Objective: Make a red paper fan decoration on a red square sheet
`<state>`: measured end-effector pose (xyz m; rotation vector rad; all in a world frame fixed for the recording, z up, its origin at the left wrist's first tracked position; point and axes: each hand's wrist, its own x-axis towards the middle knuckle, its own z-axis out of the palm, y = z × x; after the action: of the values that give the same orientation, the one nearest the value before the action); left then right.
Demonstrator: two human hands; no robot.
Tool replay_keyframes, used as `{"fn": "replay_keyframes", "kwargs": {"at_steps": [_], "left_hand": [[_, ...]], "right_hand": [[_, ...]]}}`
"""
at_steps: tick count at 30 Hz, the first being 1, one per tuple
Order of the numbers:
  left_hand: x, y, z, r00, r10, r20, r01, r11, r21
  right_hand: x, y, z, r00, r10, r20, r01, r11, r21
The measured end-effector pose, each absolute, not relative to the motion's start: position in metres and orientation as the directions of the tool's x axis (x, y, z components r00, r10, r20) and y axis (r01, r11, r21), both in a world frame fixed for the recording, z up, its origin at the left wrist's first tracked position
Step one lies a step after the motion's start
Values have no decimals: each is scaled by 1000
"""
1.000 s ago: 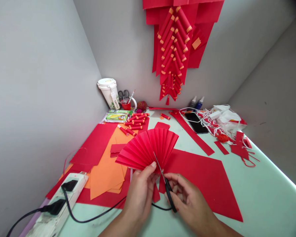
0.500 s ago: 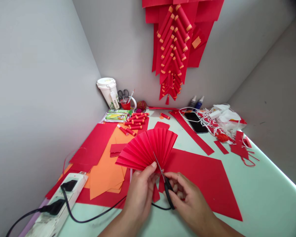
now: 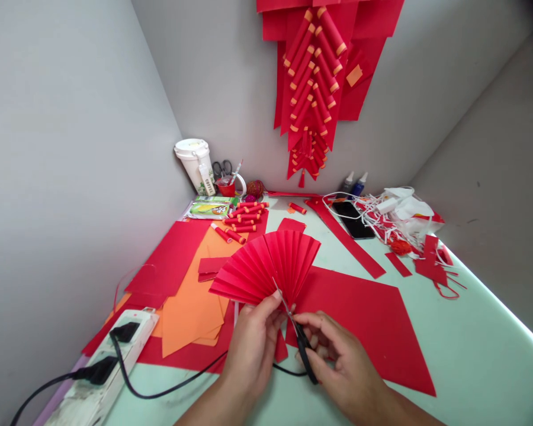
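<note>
A red pleated paper fan (image 3: 266, 260) is spread out above the table, its narrow end pinched in my left hand (image 3: 257, 337). My right hand (image 3: 337, 355) grips black-handled scissors (image 3: 305, 352). The scissor blades lie over the fan near its narrow end, close to my left thumb, with the tip pointing up and left. My left fingers are partly hidden behind the fan. Beneath my hands lies a large red paper sheet (image 3: 364, 319).
Orange sheets (image 3: 190, 322) and red paper lie at left, beside a power strip (image 3: 115, 355) with black cords. Several small red paper tubes (image 3: 244, 222) are piled near a white cup (image 3: 195, 165). A phone (image 3: 354, 220) and tangled white strings (image 3: 382, 219) sit back right. Firecracker decorations (image 3: 313, 77) hang on the wall.
The scissors have shifted slightly, their tip moving a little left and down and the handles a little right and down. The fan stays in my left hand, almost still.
</note>
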<state>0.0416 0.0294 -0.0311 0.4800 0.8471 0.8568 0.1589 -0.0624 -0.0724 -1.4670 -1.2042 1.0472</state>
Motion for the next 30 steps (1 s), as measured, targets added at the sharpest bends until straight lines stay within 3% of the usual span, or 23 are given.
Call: {"fn": "replay_keyframes", "kwargs": {"at_steps": [7, 16, 30], "left_hand": [[42, 32, -30, 337, 815, -472, -477, 580, 661], [41, 30, -32, 345, 834, -431, -461, 550, 697], [43, 29, -34, 364, 831, -421, -458, 553, 696]], "right_hand": [[158, -60, -72, 221, 971, -93, 230, -145, -962], [159, -59, -70, 258, 966, -11, 392, -115, -913], [158, -60, -72, 263, 962, 71, 483, -68, -873]]}}
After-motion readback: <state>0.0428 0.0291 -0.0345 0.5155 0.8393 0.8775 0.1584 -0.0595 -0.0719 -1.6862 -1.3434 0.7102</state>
